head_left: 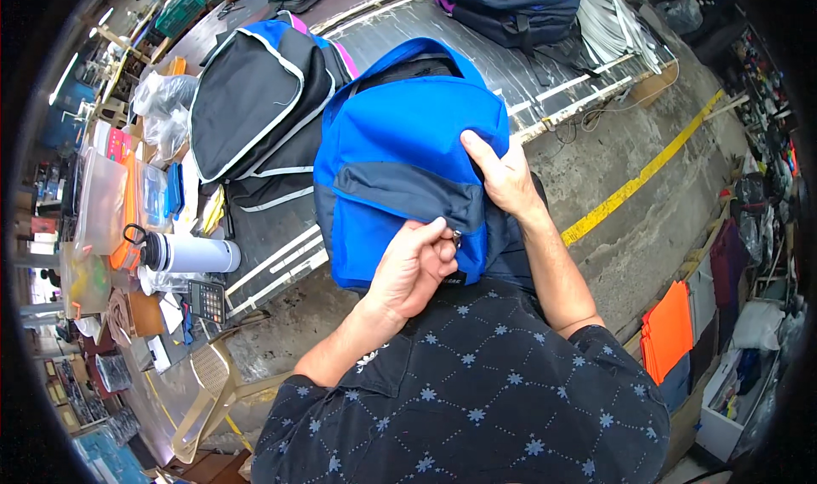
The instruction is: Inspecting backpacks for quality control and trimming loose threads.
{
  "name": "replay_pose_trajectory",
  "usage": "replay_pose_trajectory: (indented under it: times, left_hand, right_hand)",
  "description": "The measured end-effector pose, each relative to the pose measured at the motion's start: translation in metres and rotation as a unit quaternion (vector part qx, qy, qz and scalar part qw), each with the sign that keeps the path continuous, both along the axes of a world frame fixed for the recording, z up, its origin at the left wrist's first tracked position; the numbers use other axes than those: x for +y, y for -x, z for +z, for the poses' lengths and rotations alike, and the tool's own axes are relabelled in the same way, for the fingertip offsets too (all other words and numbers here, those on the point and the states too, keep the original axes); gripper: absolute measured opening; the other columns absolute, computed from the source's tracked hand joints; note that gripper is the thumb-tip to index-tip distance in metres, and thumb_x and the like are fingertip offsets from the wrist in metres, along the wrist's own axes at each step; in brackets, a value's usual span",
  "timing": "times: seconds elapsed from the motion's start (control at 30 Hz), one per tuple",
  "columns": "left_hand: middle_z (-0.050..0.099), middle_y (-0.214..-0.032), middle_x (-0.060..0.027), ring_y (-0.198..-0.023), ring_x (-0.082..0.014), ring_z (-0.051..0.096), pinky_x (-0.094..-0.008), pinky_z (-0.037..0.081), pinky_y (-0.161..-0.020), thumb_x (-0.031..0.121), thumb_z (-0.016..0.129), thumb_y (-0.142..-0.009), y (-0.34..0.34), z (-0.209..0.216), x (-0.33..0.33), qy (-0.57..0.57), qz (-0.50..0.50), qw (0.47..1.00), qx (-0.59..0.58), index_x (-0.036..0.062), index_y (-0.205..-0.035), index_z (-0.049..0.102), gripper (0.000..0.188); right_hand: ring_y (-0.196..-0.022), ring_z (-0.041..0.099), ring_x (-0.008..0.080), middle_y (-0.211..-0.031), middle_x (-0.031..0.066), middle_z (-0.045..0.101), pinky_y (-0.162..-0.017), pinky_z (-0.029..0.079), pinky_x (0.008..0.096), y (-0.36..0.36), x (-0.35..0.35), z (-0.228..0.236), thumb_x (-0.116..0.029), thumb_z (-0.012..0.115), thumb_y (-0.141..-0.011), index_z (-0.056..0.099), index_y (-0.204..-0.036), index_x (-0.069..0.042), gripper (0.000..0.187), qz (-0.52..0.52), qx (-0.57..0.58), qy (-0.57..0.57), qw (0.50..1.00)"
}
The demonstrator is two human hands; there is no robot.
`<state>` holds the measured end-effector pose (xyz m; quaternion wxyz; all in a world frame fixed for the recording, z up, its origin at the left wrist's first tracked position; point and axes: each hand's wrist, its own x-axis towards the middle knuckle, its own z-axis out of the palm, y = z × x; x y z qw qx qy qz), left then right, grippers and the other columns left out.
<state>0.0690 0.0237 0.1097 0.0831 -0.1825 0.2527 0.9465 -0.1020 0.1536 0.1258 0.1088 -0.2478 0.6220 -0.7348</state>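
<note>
A blue backpack (408, 114) with a dark grey band across its front pocket stands upright against my body, its top opening gaping. My left hand (413, 267) is closed at the right end of the front pocket, fingers curled in a pinch at a small metal zipper pull (457, 239). My right hand (508, 176) grips the right side of the backpack, thumb on the blue front panel and the other fingers hidden behind it. The main compartment's dark inside shows only in part.
Black backpacks with pale piping (247, 101) lie on the dark table (383, 29) at left; another blue-and-navy backpack (511, 16) sits at the far end. A white bottle (196, 254), a calculator (207, 301) and a plastic chair (208, 382) are left. Orange sheets (666, 335) stand at right.
</note>
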Motion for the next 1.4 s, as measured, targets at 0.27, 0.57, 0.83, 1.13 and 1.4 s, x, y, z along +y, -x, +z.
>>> replay_pose_trajectory:
  times: [0.27, 0.57, 0.83, 1.13, 1.4]
  left_hand:
    - [0.072, -0.109, -0.0035, -0.089, -0.0184, 0.062, -0.0338, 0.047, -0.071, 0.022, 0.071, -0.104, -0.010, 0.000, -0.003, 0.020, 0.090, 0.993, 0.073, 0.0104, -0.119, 0.069, 0.019]
    - [0.074, -0.092, -0.0040, -0.067, -0.0128, 0.059, -0.0317, 0.046, -0.062, 0.028, 0.070, -0.110, -0.001, 0.009, -0.015, -0.003, 0.002, 0.999, 0.039, 0.0048, -0.116, 0.072, 0.024]
    - [0.069, -0.076, -0.0080, -0.061, -0.0162, 0.057, -0.0312, 0.046, -0.065, 0.034, 0.065, -0.113, -0.001, -0.003, -0.007, -0.026, -0.049, 0.996, 0.076, 0.0056, -0.109, 0.073, 0.030]
    - [0.077, -0.093, -0.0047, -0.053, -0.0166, 0.055, -0.0309, 0.039, -0.048, 0.039, 0.058, -0.114, 0.005, 0.004, -0.052, -0.012, 0.151, 0.988, -0.011, 0.0115, -0.122, 0.066, 0.029]
    - [0.078, -0.110, -0.0054, -0.088, -0.0196, 0.070, -0.0365, 0.056, -0.079, 0.050, 0.058, -0.113, 0.008, -0.008, -0.087, -0.076, 0.200, 0.973, 0.082, 0.0101, -0.124, 0.070, 0.043]
  right_hand:
    - [-0.093, 0.071, 0.0127, -0.105, 0.0045, 0.078, -0.084, 0.059, 0.0333, 0.006, 0.000, -0.002, -0.029, 0.071, -0.108, 0.074, -0.120, 0.002, 0.033, -0.020, -0.026, -0.021, 0.999]
    - [-0.120, 0.069, 0.0219, -0.134, 0.0142, 0.073, -0.105, 0.055, 0.0366, -0.002, 0.005, -0.001, -0.027, 0.072, -0.108, 0.063, -0.143, 0.005, 0.049, 0.011, -0.022, -0.020, 1.000]
    - [-0.118, 0.070, 0.0208, -0.132, 0.0139, 0.074, -0.104, 0.056, 0.0361, -0.005, 0.002, -0.003, -0.028, 0.071, -0.109, 0.064, -0.142, 0.005, 0.047, 0.004, -0.033, -0.029, 0.999]
    - [-0.120, 0.068, 0.0211, -0.136, 0.0127, 0.071, -0.107, 0.055, 0.0378, -0.005, 0.025, -0.014, -0.020, 0.072, -0.107, 0.058, -0.148, 0.005, 0.049, 0.058, -0.047, 0.076, 0.994]
    - [-0.122, 0.069, 0.0221, -0.136, 0.0125, 0.073, -0.109, 0.052, 0.0376, 0.003, 0.026, -0.012, -0.031, 0.067, -0.110, 0.062, -0.146, 0.006, 0.051, 0.042, -0.026, 0.018, 0.999]
